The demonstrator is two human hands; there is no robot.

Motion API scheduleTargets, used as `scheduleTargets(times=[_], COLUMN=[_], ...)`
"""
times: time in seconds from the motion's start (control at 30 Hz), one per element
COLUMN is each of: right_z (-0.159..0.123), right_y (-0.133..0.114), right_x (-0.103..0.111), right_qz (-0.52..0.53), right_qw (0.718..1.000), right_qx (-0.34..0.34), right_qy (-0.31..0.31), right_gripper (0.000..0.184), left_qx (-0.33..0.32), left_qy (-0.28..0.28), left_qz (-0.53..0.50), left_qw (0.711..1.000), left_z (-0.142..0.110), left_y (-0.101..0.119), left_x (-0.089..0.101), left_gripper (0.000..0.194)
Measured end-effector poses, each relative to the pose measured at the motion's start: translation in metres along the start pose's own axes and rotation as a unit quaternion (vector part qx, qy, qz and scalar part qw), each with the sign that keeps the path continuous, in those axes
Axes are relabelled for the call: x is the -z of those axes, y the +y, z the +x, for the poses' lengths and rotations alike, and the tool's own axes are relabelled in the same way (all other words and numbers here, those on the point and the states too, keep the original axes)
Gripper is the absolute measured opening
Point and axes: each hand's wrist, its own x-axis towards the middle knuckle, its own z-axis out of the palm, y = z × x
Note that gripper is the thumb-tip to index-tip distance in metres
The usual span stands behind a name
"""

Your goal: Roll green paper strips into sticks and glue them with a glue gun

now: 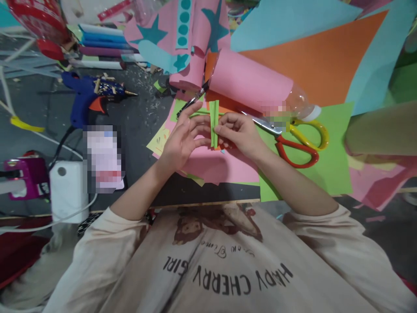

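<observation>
A folded light green paper strip (pixel 213 124) stands upright between my hands, above a pink paper sheet (pixel 211 169). My right hand (pixel 239 132) pinches its right side between thumb and fingers. My left hand (pixel 185 137) is at the strip's left with fingers spread, their tips close to its edge; whether they touch it I cannot tell. Just beyond the hands lies a plastic bottle wrapped in pink paper (pixel 250 82), its white cap to the right. Scissors (pixel 298 154) with a red and a yellow handle lie right of my right hand. A dark pen (pixel 197 98) rests behind my left fingers.
A blue glue gun (pixel 81 98) lies at the left, with a phone (pixel 104 158) and a white box-shaped device (pixel 69 191) nearer me. Markers (pixel 104 39) and star-decorated pink paper pieces (pixel 143 32) are at the back. Orange (pixel 312 56) and green sheets (pixel 332 178) spread out rightward.
</observation>
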Motion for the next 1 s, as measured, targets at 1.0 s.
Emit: scheduleTargets(times=[1.0], right_z=[0.002], right_y=[0.006], right_x=[0.000], right_qz=[0.141], right_qw=[0.988], right_qx=[0.015], right_qy=[-0.053], right_gripper=[0.047], left_qx=[-0.124], left_qy=[-0.050], left_qz=[0.217], left_qw=[0.967], left_z=[0.002], left_y=[-0.014], left_x=[0.008], left_gripper=[0.045])
